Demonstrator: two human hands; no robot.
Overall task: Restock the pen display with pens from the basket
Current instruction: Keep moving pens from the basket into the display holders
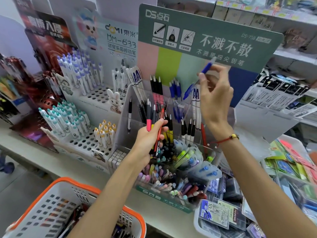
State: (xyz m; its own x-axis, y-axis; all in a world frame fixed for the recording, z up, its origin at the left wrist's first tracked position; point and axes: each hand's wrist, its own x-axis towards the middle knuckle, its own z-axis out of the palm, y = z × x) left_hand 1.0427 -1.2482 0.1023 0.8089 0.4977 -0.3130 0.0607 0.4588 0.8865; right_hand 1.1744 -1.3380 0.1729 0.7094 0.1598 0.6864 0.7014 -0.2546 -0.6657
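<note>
I am mid-restock: my right hand (214,93) pinches a blue pen (197,79) in its fingers above the clear pen display (171,117), my left hand (151,136) grips a bundle of pens (154,121) before it, and next I judge the blue one needs lowering among the blue pens there.

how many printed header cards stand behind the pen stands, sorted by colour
green card: 1
pale blue rabbit card: 1
dark red card: 1
total: 3
</note>
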